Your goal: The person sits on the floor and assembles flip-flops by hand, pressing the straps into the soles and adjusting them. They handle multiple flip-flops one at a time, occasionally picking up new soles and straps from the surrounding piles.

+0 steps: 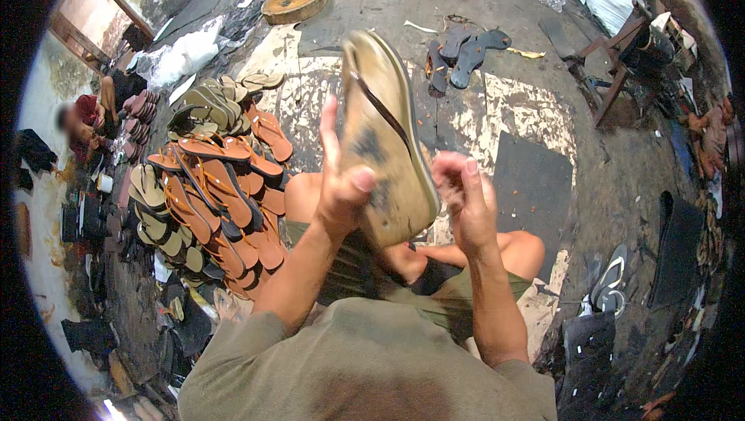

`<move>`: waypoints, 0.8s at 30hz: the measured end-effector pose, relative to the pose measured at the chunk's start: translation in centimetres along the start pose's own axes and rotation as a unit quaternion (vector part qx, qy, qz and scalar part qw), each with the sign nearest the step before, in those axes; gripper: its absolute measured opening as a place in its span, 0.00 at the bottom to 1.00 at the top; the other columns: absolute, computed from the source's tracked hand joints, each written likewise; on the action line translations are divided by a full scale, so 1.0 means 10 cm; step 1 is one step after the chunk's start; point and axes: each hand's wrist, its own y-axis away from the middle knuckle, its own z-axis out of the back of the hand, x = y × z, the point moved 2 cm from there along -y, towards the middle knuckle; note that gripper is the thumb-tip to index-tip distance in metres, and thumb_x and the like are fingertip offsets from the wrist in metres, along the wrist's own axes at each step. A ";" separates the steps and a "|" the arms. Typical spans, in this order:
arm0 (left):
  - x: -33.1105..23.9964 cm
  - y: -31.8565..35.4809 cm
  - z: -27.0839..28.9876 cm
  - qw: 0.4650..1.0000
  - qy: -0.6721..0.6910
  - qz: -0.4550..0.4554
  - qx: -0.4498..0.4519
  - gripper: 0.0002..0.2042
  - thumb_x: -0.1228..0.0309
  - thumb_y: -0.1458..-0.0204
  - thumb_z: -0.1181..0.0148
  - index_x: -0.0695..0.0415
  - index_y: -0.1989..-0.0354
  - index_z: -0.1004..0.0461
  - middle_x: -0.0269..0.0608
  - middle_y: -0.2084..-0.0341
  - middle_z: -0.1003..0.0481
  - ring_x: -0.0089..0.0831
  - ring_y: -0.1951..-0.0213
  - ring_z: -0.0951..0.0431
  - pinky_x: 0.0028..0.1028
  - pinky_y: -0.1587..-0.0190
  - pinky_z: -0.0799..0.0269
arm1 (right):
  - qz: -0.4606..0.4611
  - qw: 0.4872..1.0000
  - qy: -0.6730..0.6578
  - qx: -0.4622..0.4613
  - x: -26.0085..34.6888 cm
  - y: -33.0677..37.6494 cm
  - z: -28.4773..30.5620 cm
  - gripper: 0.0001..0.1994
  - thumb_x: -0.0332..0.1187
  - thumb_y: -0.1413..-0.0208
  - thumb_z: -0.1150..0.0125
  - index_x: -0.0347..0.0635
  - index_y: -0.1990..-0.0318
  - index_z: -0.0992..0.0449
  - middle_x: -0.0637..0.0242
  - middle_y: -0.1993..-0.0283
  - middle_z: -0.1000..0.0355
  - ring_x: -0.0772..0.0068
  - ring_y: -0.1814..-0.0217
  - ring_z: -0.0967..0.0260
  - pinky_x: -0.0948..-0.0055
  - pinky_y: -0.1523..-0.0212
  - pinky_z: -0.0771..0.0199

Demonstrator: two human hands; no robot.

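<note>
Upright in front of me is a worn, tan wooden shoe last [380,173] with dark smudges on its face. A flip-flop [417,153] is fitted on it: a dark brown strap crosses the last, and the pale-edged sole runs down its right side. My left hand [341,188] grips the last from the left, thumb across its face and index finger pointing up. Close to the sole's lower right edge is my right hand [467,200], its fingers curled and smeared by motion. Whether those fingers touch the sole or hold anything is unclear.
Orange-brown flip-flops [221,188] and olive ones [213,103] lie heaped at my left. Ahead are a round wooden block [295,3] and several dark flip-flops [469,52]. A dark flat sheet [533,180] lies right of my knees. Another person [85,122] sits far left.
</note>
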 end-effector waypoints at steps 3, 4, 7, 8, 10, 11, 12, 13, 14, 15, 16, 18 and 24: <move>0.02 -0.11 -0.02 0.985 0.155 0.025 0.078 0.53 0.49 0.54 0.34 0.61 0.23 0.55 0.59 0.34 0.37 0.52 0.37 0.30 0.48 0.35 0.29 | -0.262 0.860 -0.405 0.169 -0.27 0.46 -0.43 0.39 0.65 0.32 0.57 0.50 0.22 0.48 0.52 0.26 0.40 0.46 0.32 0.31 0.45 0.44 0.20; 0.04 -0.10 -0.12 0.975 0.194 0.018 0.103 0.52 0.50 0.53 0.34 0.63 0.24 0.54 0.63 0.32 0.41 0.53 0.34 0.32 0.50 0.34 0.31 | -0.223 0.805 -0.484 0.261 -0.11 0.45 -0.62 0.45 0.69 0.37 0.54 0.48 0.22 0.49 0.51 0.25 0.42 0.39 0.28 0.37 0.39 0.42 0.21; 0.21 -0.11 -0.13 0.946 0.283 0.056 0.145 0.48 0.52 0.47 0.39 0.63 0.23 0.56 0.66 0.27 0.47 0.53 0.31 0.35 0.51 0.29 0.36 | -0.240 0.830 -0.471 0.180 0.02 0.48 -0.80 0.42 0.58 0.37 0.47 0.45 0.23 0.49 0.50 0.25 0.43 0.40 0.30 0.35 0.35 0.40 0.24; 0.22 -0.07 0.02 0.949 0.265 0.115 0.127 0.48 0.52 0.46 0.40 0.63 0.23 0.56 0.65 0.27 0.47 0.53 0.30 0.36 0.50 0.29 0.37 | -0.215 0.868 -0.423 0.149 0.02 0.47 -0.76 0.41 0.53 0.37 0.45 0.44 0.23 0.50 0.50 0.27 0.41 0.43 0.31 0.34 0.38 0.39 0.24; 0.17 -0.05 0.20 0.986 0.103 0.110 0.073 0.43 0.57 0.42 0.44 0.63 0.23 0.56 0.57 0.28 0.43 0.46 0.30 0.36 0.45 0.29 0.39 | -0.165 0.929 -0.320 0.087 0.02 0.43 -0.59 0.39 0.44 0.37 0.40 0.42 0.23 0.51 0.50 0.29 0.39 0.50 0.33 0.32 0.45 0.36 0.25; 0.12 -0.04 0.24 0.992 0.021 0.115 0.046 0.41 0.59 0.40 0.45 0.63 0.22 0.56 0.52 0.29 0.41 0.43 0.29 0.37 0.42 0.29 0.39 | -0.127 0.963 -0.229 0.062 -0.02 0.40 -0.52 0.39 0.40 0.38 0.39 0.42 0.24 0.52 0.50 0.31 0.38 0.54 0.34 0.31 0.49 0.36 0.26; 0.12 0.02 0.19 0.990 -0.022 0.133 0.039 0.42 0.60 0.40 0.44 0.63 0.22 0.57 0.51 0.29 0.40 0.42 0.29 0.38 0.41 0.28 0.41 | -0.088 0.986 -0.134 0.037 -0.07 0.37 -0.45 0.39 0.36 0.38 0.38 0.41 0.24 0.53 0.51 0.32 0.37 0.57 0.35 0.31 0.53 0.36 0.27; 0.09 0.07 0.10 0.986 -0.066 0.148 0.029 0.43 0.61 0.41 0.43 0.63 0.22 0.59 0.50 0.30 0.39 0.42 0.29 0.38 0.40 0.28 0.42 | -0.049 0.998 -0.040 0.015 -0.14 0.34 -0.38 0.40 0.32 0.39 0.38 0.40 0.24 0.53 0.51 0.33 0.37 0.61 0.36 0.31 0.57 0.35 0.28; 0.12 0.10 0.11 0.983 -0.075 0.166 0.027 0.42 0.62 0.41 0.44 0.63 0.22 0.58 0.50 0.31 0.38 0.41 0.31 0.35 0.39 0.30 0.38 | -0.015 0.999 -0.001 0.033 -0.21 0.29 -0.34 0.41 0.30 0.39 0.37 0.40 0.24 0.55 0.51 0.34 0.37 0.63 0.34 0.33 0.62 0.36 0.29; 0.15 0.12 0.13 0.979 -0.084 0.183 0.024 0.40 0.62 0.41 0.45 0.63 0.23 0.57 0.51 0.33 0.37 0.41 0.33 0.32 0.38 0.33 0.34 | -0.024 0.999 0.008 0.028 -0.27 0.32 -0.33 0.41 0.30 0.39 0.37 0.40 0.24 0.55 0.51 0.34 0.37 0.62 0.34 0.33 0.62 0.36 0.29; 0.19 0.13 0.15 0.975 -0.092 0.201 0.023 0.39 0.63 0.41 0.46 0.62 0.24 0.56 0.51 0.34 0.36 0.41 0.36 0.29 0.36 0.36 0.30 | -0.033 0.999 0.017 0.021 -0.25 0.35 -0.38 0.40 0.30 0.39 0.37 0.40 0.24 0.55 0.51 0.34 0.37 0.62 0.34 0.34 0.62 0.36 0.29; 0.23 0.14 0.19 0.977 -0.129 0.163 0.044 0.39 0.66 0.41 0.45 0.62 0.24 0.56 0.50 0.35 0.36 0.39 0.37 0.29 0.35 0.36 0.30 | -0.056 0.997 0.038 0.023 -0.25 0.35 -0.42 0.39 0.31 0.39 0.37 0.41 0.25 0.54 0.52 0.34 0.37 0.62 0.33 0.34 0.63 0.37 0.28; 0.26 0.18 0.32 0.965 -0.226 0.108 0.083 0.45 0.68 0.39 0.44 0.64 0.22 0.69 0.53 0.30 0.44 0.39 0.32 0.36 0.37 0.31 0.38 | -0.198 0.940 -0.271 0.066 -0.12 0.21 -0.32 0.34 0.35 0.36 0.42 0.42 0.26 0.52 0.50 0.31 0.41 0.59 0.32 0.35 0.58 0.33 0.33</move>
